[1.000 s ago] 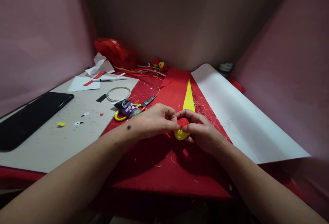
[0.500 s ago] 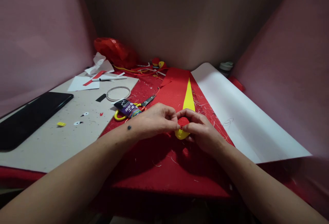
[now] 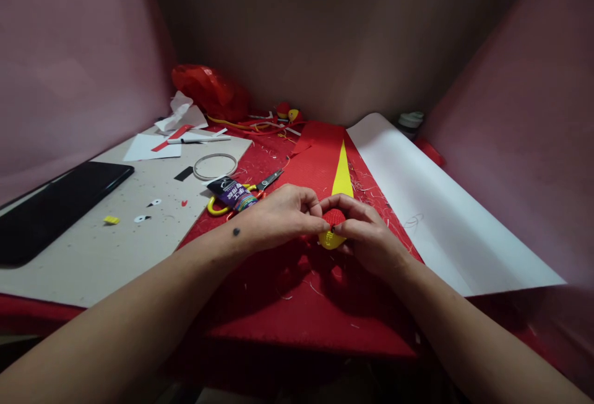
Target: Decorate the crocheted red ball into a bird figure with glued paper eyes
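Ball [image 3: 332, 241], textured like knit or crochet, red above and yellow below, rounded; located between the two hands above the near part of the tabletop. Right hand [image 3: 371, 234]: grip holding the ball from its right side, thumb across the front, forefinger arched over the top. Left hand [image 3: 294, 218]: grip narrow, fingers curled, thumb tip on the front of the ball; whether it closes on anything cannot be told. Tabletop [image 3: 260, 311]: covered in deep red cloth, strewn with pale thread ends. Strip [image 3: 310, 163]: red, finely ribbed, flat, lying beyond the hands. Wedge [image 3: 343, 172]: smooth yellow, long and pointed, along the right edge of the strip. Tube [image 3: 232, 193]: soft, purple and black, printed, just beyond the left wrist, over the scissors [image 3: 271, 179], which have dark metal blades and looped yellow handles. Board [image 3: 134, 255]: flat, beige, speckled, at left; bears a slab [image 3: 60, 209], black and glossy with rounded corners, a thin round ring [image 3: 194, 167], and small white discs [image 3: 140, 219] with black points. Sheet [image 3: 445, 218]: white, smooth, broad, at right. Bag [image 3: 211, 90]: thin red plastic, crumpled, at the far left.
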Demonstrator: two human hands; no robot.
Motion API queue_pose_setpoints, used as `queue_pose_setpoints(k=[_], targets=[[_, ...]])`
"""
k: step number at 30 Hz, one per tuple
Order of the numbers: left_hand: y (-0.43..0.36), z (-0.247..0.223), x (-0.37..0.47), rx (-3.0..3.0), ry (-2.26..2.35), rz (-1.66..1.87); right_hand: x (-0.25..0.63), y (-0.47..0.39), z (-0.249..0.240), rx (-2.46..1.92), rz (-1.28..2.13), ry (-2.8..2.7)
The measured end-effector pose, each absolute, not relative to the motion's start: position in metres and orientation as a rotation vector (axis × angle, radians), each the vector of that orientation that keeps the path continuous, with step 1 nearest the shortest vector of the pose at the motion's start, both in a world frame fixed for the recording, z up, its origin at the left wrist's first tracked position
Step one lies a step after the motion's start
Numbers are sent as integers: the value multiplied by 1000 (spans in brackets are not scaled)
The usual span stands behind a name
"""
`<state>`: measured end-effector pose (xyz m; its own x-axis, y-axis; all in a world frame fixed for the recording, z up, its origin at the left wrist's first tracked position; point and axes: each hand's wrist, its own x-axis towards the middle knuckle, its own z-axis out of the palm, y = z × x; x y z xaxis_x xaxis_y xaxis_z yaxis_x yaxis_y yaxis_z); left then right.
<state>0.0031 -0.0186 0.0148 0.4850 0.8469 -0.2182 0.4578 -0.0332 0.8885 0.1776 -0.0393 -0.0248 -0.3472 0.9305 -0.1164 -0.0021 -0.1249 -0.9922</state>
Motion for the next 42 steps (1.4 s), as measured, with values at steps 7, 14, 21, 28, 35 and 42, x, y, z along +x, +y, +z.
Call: queue_pose_setpoints(k=[7, 14, 21, 28, 35, 42], targets=[[-17, 11, 2, 1700, 1141, 437, 179, -38, -26, -1087, 1578, -1399], [-15, 9, 3, 1673, 1119, 443, 179, -38, -26, -1099, 1574, -1393], [-15, 5, 3, 1688, 1095, 453, 180, -38, -26, -1109, 1558, -1406], [-14, 6, 4, 1659, 1089, 454, 180, -38, -27, -1087, 1560, -1409], [-13, 6, 3, 1693, 1096, 469, 181, -38, -27, -1092, 1564, -1411], [-13, 9, 3, 1685, 1130, 434, 181, -36, -27, -1096, 1617, -1378]])
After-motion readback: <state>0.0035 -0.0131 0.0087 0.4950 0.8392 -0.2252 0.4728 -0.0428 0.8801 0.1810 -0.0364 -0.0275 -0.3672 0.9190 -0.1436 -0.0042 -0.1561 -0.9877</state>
